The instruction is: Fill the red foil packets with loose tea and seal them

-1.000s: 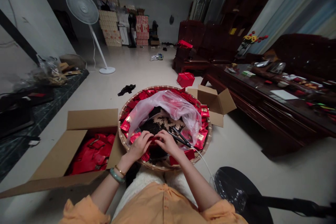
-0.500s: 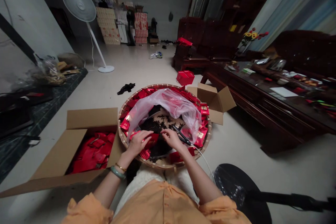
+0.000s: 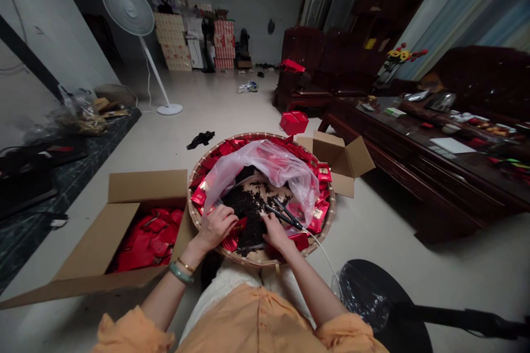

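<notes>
A round bamboo tray [image 3: 331, 207] rests in front of my lap. Loose dark dried leaves, which look like tea [image 3: 248, 204], lie inside an open clear plastic bag [image 3: 259, 154] in its middle. My left hand [image 3: 218, 226] is closed on a red packet [image 3: 239, 225] over the left of the leaves. Just right of it, my right hand [image 3: 274, 231] has its fingers bent together at the leaves; what they hold, if anything, is hidden. Beside those fingers lies a black hair straightener [image 3: 293, 219], its two arms parted, with a white cord.
An open carton [image 3: 124, 212] of red packets [image 3: 151, 237] stands at left, another open carton [image 3: 343, 157] beyond the tray's right. More packets [image 3: 318, 215] ring the tray. A black round stand base [image 3: 397, 331] lies right, a wooden table [image 3: 385, 132] behind it, a white fan [image 3: 163, 85] ahead.
My right hand has moved down and slightly right, away from the red packet. My left hand has drawn slightly left and down with the packet. The straightener's arms now show parted.
</notes>
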A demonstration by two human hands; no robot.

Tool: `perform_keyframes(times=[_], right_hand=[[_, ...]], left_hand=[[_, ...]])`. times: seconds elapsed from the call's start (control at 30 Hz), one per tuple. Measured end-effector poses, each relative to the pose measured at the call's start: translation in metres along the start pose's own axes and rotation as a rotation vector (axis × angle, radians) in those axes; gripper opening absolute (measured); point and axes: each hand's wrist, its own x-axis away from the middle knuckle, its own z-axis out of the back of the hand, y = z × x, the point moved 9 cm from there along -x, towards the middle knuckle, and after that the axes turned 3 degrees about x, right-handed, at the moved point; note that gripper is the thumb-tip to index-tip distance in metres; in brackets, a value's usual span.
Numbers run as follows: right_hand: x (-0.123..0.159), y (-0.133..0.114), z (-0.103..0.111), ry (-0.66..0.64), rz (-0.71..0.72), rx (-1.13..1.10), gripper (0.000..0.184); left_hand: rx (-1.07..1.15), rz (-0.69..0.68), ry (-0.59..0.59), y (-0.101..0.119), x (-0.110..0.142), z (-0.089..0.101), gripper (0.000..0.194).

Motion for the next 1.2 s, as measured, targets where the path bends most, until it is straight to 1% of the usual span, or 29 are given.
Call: perform_keyframes(times=[0.1, 0.23, 0.3, 0.37, 0.4, 0.47, 0.53, 0.63, 0.67, 0.73, 0.8, 0.83, 0.9, 0.97, 1.0, 1.07, 1.2], right_hand=[[-0.002, 0.003, -0.003, 0.007, 0.005, -0.025, 0.043], [-0.007, 0.014, 0.001, 0.078, -0.023, -0.225, 0.027], [-0.010, 0.022, 0.002, 0.109, -0.065, -0.423, 0.020], [-0.012, 0.032, -0.001, 0.115, -0.139, -0.653, 0.015], [-0.013, 0.035, -0.003, 0.113, -0.177, -0.755, 0.014], [-0.014, 0.037, -0.003, 0.104, -0.224, -0.855, 0.017], [-0.014, 0.035, 0.000, 0.096, -0.260, -0.974, 0.024], [-0.009, 0.024, 0.009, 0.071, -0.333, -1.290, 0.034], [-0.007, 0.017, 0.015, 0.065, -0.338, -1.370, 0.036], [-0.004, -0.002, 0.032, 0.056, -0.287, -1.459, 0.037], [-0.003, -0.024, 0.049, 0.052, -0.189, -1.463, 0.035], [-0.003, -0.036, 0.056, 0.048, -0.132, -1.429, 0.034], [-0.005, -0.058, 0.066, 0.020, -0.006, -1.283, 0.027], [-0.007, -0.076, 0.071, 0.008, 0.100, -1.074, 0.020], [-0.007, -0.083, 0.072, 0.017, 0.138, -0.966, 0.018], [-0.008, -0.089, 0.076, 0.065, 0.174, -0.783, 0.021], [-0.004, -0.096, 0.086, 0.149, 0.204, -0.544, 0.031]], left_hand=[[0.026, -0.052, -0.032, 0.006, -0.002, 0.001, 0.018], [0.007, -0.102, -0.002, 0.010, -0.001, 0.005, 0.016], [-0.008, -0.129, 0.020, 0.012, 0.000, 0.006, 0.016], [-0.019, -0.158, 0.039, 0.013, 0.002, 0.007, 0.016], [-0.023, -0.171, 0.050, 0.014, 0.002, 0.007, 0.016], [-0.021, -0.194, 0.070, 0.016, 0.002, 0.008, 0.016], [0.002, -0.212, 0.075, 0.018, 0.002, 0.008, 0.017], [0.053, -0.188, 0.049, 0.018, 0.000, 0.007, 0.019], [0.066, -0.163, 0.034, 0.016, -0.001, 0.006, 0.019], [0.094, -0.097, -0.003, 0.011, -0.002, 0.003, 0.018], [0.139, -0.031, -0.046, 0.006, -0.004, -0.001, 0.016], [0.168, -0.003, -0.069, 0.003, -0.004, -0.004, 0.015], [0.222, 0.040, -0.103, 0.000, -0.005, -0.008, 0.013], [0.261, 0.073, -0.117, -0.003, -0.005, -0.009, 0.011], [0.274, 0.084, -0.117, -0.004, -0.004, -0.009, 0.011], [0.283, 0.097, -0.111, -0.005, -0.003, -0.009, 0.011], [0.259, 0.098, -0.104, -0.006, -0.002, -0.009, 0.012]])
